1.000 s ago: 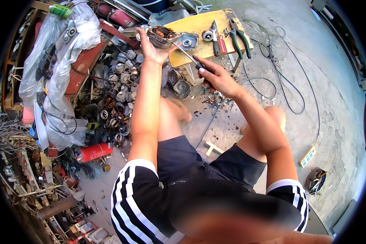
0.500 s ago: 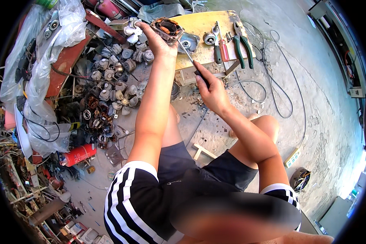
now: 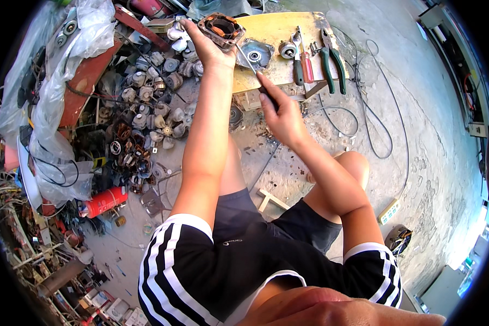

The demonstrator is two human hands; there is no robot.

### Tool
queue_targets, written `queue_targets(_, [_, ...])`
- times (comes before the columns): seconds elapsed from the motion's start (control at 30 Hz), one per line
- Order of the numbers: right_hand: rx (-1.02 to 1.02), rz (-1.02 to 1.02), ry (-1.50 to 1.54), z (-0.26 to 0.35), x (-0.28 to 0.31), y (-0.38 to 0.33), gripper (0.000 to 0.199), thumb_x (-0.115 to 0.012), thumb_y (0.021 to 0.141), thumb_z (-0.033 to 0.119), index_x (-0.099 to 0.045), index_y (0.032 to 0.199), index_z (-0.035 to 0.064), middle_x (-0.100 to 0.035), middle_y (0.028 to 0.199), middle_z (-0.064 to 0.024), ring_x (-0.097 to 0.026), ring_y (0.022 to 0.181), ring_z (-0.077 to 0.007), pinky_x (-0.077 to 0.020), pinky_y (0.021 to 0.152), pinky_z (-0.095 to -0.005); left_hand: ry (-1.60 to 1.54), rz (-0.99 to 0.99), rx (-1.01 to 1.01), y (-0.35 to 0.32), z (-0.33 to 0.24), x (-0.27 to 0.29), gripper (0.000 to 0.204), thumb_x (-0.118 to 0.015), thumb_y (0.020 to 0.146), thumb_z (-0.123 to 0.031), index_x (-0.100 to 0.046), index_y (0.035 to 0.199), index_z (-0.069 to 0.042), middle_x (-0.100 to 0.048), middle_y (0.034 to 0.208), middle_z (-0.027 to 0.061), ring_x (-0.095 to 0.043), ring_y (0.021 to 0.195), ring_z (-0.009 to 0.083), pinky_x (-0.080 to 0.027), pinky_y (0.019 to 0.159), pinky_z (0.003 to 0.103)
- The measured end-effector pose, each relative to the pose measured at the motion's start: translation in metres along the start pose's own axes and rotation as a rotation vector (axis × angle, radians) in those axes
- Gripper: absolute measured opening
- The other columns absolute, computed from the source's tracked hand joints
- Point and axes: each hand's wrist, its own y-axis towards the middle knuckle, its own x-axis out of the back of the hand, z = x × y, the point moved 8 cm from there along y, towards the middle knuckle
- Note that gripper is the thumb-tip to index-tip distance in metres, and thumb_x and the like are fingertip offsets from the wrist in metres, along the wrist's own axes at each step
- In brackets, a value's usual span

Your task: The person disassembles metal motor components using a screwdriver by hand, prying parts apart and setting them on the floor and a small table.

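Observation:
At the near-left corner of the yellow-topped table, my left hand (image 3: pixel 209 53) grips a motor stator (image 3: pixel 221 31), a square dark metal frame with copper windings inside. My right hand (image 3: pixel 283 117) is closed round the black handle of a screwdriver (image 3: pixel 250 63). Its metal shaft reaches up to the stator's lower edge; whether the tip touches cannot be made out. Just right of the stator lies a grey metal end cover (image 3: pixel 261 51) with a round centre. Beside it are a rotor (image 3: pixel 288 50), a dark-handled tool (image 3: pixel 298 68), a red-handled screwdriver (image 3: pixel 306 66) and green-handled pliers (image 3: pixel 332 61).
Left of the table, a heap of motor parts (image 3: pixel 146 103) covers the floor. Plastic sheeting (image 3: pixel 65 136) and a red cylinder (image 3: pixel 104 202) lie farther left. A loose cable (image 3: pixel 388 136) loops across the concrete, running to a power strip (image 3: pixel 389 211).
The stator and my left hand have shifted slightly left and up in the picture. My right hand and the screwdriver stay close to them. The tabletop things appear a little farther right.

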Motion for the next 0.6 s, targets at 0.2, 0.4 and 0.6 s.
queue_targets(0.2, [0.007,0.128,-0.021,0.003,0.030,0.011,0.044,-0.053,0.097,0.007,-0.049,0.140,0.0063,-0.059,0.133,-0.0135,-0.053,0.121,-0.0129,-0.0393,0.103,-0.0285,0.005,0.203,0.023,0.001,-0.002,-0.016,0.101,-0.040,0.078,-0.086,-0.042,0.135,-0.003,-0.055,0.124,0.0214,-0.058,0.109,0.0418,-0.051,0.090,0.062])
queue_targets(0.4, [-0.055,0.047,0.171,-0.010,0.025,0.002,0.047,-0.056,0.094,0.008,-0.049,0.140,0.0097,-0.062,0.125,-0.0218,-0.065,0.107,-0.0266,-0.0494,0.090,-0.0337,0.058,0.213,-0.046,-0.007,0.010,-0.027,0.090,-0.038,0.081,-0.084,-0.052,0.124,-0.005,-0.063,0.112,0.0151,-0.063,0.101,0.0329,-0.054,0.084,0.057])
queue_targets(0.6, [0.206,-0.021,-0.187,0.004,0.035,-0.004,0.045,-0.054,0.097,0.012,-0.048,0.142,0.0104,-0.066,0.108,-0.0075,-0.061,0.081,-0.0132,-0.0500,0.074,-0.0292,-0.009,0.284,0.059,-0.020,0.009,-0.037,0.089,-0.042,0.083,-0.080,-0.049,0.129,-0.005,-0.060,0.118,0.0177,-0.062,0.103,0.0373,-0.053,0.087,0.063])
